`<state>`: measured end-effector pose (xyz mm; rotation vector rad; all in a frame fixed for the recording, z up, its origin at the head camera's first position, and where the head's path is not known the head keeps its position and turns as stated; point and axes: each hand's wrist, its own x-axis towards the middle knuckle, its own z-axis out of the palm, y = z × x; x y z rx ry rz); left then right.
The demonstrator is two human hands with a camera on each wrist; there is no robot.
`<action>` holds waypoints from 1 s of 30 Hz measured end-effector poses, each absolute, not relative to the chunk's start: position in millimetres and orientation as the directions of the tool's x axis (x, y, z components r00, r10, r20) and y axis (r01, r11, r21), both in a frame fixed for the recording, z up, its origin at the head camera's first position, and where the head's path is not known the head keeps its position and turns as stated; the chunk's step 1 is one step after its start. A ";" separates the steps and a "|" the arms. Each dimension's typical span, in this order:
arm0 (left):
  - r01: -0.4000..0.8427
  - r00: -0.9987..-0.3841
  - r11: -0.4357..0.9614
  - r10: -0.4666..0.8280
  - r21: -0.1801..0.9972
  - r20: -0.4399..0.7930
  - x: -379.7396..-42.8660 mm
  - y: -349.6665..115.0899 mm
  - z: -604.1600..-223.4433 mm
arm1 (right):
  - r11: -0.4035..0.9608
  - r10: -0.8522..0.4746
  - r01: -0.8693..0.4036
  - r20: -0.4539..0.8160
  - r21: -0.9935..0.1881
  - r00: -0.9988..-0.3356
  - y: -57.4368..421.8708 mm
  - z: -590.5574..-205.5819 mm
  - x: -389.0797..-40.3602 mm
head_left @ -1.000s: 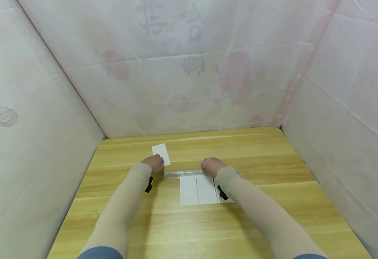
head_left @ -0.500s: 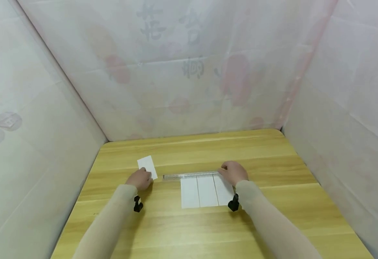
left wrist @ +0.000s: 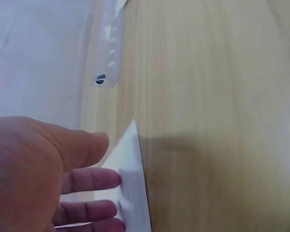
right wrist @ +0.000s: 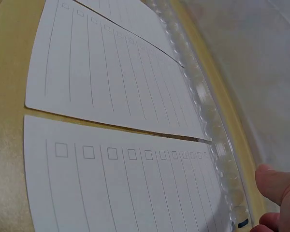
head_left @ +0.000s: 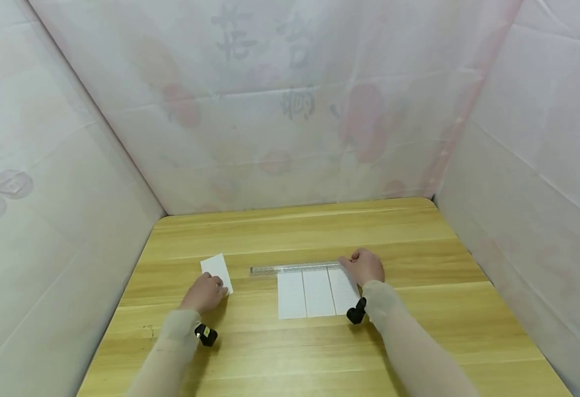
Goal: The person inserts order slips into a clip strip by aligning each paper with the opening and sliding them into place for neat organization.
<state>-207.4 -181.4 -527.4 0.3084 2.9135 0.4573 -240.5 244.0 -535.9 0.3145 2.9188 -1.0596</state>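
Note:
My left hand (head_left: 205, 292) rests its fingers on a separate white card (head_left: 215, 266) at the left. In the left wrist view the fingertips lie on that card (left wrist: 133, 188), and the thumb stands apart from them. A clear plastic ruler (head_left: 270, 270) lies across the top edges of three white cards (head_left: 318, 292) set side by side. Those cards carry printed lines and small boxes, as the right wrist view shows. By the ruler's right end is my right hand (head_left: 366, 267), its thumb and loosely bent fingers holding nothing visible.
Everything lies on a wood-grain table (head_left: 290, 353). Printed white cloth walls (head_left: 280, 121) rise behind it and on both sides. Thin gaps separate the cards in the row. A black wrist camera (head_left: 206, 334) is strapped to the left wrist.
The left hand has drawn the separate card leftward and nearer. My right hand has moved right along the ruler, uncovering more of the right-hand card. Ruler and row look almost unmoved.

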 end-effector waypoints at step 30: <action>-0.329 -0.943 0.880 -0.285 0.342 -0.174 -193.9 -167.9 -537.8 | 0.732 0.185 0.240 -0.153 -0.638 -0.971 241.6 -542.7 -249.7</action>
